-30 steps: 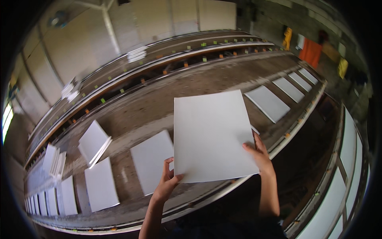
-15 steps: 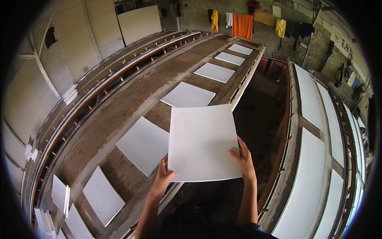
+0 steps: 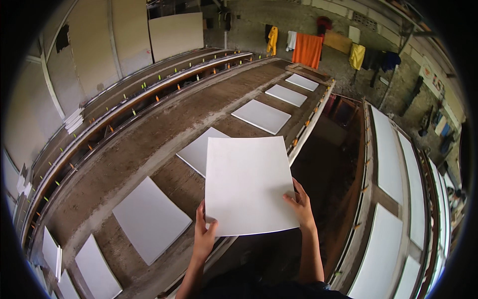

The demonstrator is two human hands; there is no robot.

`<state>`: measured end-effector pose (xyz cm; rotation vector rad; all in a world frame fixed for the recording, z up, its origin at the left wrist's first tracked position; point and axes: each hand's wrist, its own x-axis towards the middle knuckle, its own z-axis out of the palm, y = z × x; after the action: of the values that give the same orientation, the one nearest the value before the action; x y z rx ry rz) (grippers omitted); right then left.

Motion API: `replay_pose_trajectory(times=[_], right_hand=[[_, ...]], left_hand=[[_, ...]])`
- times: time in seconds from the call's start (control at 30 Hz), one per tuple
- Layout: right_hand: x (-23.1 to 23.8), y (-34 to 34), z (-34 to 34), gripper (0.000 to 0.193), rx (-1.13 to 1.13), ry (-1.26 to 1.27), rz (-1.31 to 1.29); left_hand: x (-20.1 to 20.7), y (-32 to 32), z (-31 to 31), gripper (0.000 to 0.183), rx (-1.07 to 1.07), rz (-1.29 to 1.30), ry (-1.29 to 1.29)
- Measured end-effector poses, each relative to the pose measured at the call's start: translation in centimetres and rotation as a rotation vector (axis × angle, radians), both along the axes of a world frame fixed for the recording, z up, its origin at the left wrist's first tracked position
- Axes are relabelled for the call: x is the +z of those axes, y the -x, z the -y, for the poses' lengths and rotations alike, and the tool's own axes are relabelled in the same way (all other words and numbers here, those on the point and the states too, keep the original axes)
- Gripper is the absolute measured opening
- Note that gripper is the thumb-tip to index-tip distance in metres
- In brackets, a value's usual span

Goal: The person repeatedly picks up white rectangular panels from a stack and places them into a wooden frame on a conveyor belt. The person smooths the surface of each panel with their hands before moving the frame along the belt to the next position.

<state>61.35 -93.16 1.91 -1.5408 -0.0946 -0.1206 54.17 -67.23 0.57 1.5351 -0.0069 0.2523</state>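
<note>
In front of me I hold a blank white rectangular sheet (image 3: 249,184), tilted and slightly bowed. My left hand (image 3: 203,238) grips its lower left edge, with the thumb on the upper face. My right hand (image 3: 301,207) is closed on the right edge, its thumb also on top; the fingers of both hands are partly hidden behind the sheet. The held sheet covers part of another white sheet (image 3: 196,152) lying on the long brown table (image 3: 149,144). A large white sheet (image 3: 152,219) lies to the left of my left hand.
Further white sheets (image 3: 261,116) lie in a row toward the table's far end. Small pegs, orange (image 3: 157,98) and green, line the table rails. On the right, a second table (image 3: 366,209) carries long white panels (image 3: 377,254). An orange cloth (image 3: 307,50) hangs on the far wall.
The row of sheets on the table has shifted down and left in view as I move forward along it. Both hands keep hold of the same white sheet.
</note>
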Motion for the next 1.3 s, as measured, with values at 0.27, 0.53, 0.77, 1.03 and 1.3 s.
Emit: replay_pose_trajectory(times=[0.27, 0.53, 0.77, 1.03, 1.3], right_hand=[[1.2, -11.1, 5.4, 0.055, 0.048, -0.036, 0.023], [-0.9, -22.9, 12.6, 0.057, 0.108, -0.045, -0.021], [-0.7, -35.9, 22.8, 0.059, 0.171, -0.083, -0.036], [0.1, -48.0, 35.0, 0.059, 0.231, -0.21, -0.067], [0.5, -56.8, 41.3, 0.06, 0.223, -0.165, -0.071]], left_hand=[[0.4, -10.5, 5.2, 0.06, 0.029, 0.036, -0.089], [0.1, -20.4, 12.9, 0.06, 0.098, -0.019, -0.037], [-0.7, -31.8, 23.7, 0.061, 0.16, -0.012, -0.005], [2.5, -42.9, 35.9, 0.061, 0.2, -0.007, -0.131], [2.2, -52.0, 42.5, 0.06, 0.195, -0.063, -0.074]])
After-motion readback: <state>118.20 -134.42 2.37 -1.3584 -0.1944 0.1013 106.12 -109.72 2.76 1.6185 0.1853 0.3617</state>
